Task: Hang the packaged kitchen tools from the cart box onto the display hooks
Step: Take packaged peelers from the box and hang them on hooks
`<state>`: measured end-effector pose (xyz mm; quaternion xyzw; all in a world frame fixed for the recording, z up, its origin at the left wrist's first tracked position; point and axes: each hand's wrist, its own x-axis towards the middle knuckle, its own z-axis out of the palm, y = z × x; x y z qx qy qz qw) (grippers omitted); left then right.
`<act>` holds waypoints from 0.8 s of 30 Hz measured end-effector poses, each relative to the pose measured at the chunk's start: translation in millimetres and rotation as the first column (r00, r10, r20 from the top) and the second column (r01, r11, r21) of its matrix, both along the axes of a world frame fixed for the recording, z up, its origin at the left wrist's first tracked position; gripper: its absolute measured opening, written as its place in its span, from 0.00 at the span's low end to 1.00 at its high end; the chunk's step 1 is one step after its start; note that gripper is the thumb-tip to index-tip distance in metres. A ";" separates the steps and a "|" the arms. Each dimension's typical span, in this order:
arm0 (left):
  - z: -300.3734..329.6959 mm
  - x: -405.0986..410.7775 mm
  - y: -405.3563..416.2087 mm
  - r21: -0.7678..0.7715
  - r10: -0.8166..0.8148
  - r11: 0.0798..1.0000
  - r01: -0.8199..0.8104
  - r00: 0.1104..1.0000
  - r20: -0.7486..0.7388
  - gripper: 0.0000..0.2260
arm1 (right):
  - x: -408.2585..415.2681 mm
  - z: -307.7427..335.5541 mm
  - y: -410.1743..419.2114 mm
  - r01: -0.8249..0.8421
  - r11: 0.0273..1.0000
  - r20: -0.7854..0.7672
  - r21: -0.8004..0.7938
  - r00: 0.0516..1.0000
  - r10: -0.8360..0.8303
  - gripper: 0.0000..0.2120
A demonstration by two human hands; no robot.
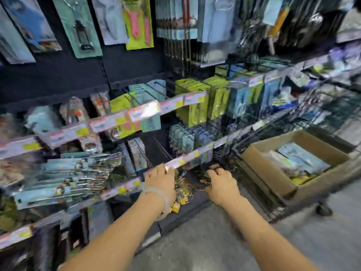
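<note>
Crowded pegboard display (136,71); the price-tag rail (187,157) crosses both hands: left hand (161,180) touches it, right hand (220,184) grips dark, blurred packaging; cardboard box (261,169) alongside.

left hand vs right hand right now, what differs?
The left hand rests on the price-label strip of a low hook row; the right hand reaches lower, into dark items beneath it. The left wrist wears a pale band; the right wrist is bare. Both are away from the cardboard box.
</note>
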<state>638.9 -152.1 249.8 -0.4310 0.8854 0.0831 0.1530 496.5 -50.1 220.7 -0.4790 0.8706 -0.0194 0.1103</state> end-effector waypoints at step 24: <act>-60.8 -337.1 136.3 0.133 -0.462 0.883 0.451 0.885 0.065 0.32 | -279.7 -65.3 215.6 0.545 0.810 0.138 0.215 0.805 -0.578 0.23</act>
